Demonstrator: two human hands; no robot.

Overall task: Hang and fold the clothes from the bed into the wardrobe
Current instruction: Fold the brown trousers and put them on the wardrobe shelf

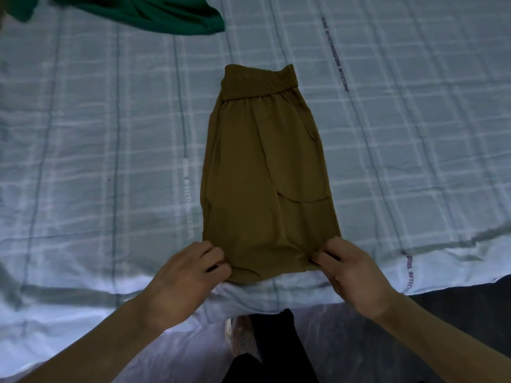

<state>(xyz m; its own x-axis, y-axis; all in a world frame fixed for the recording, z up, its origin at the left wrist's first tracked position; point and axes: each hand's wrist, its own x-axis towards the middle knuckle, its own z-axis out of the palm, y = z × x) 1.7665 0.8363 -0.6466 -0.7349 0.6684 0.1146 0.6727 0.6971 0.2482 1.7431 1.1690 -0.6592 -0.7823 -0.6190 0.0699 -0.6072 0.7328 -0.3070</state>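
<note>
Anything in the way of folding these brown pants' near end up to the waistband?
Nothing visible: left hand and right hand pinch the near end of the brown pants; the green garment lies apart, far left.

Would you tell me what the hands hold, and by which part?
The brown trousers, near edge: left hand pinches its left corner, right hand its right.

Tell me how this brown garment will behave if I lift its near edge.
Likely floppy: the brown garment lies flat with soft creases, so its waistband would droop. Its thin fabric looks light, and the folds may slip open.
</note>
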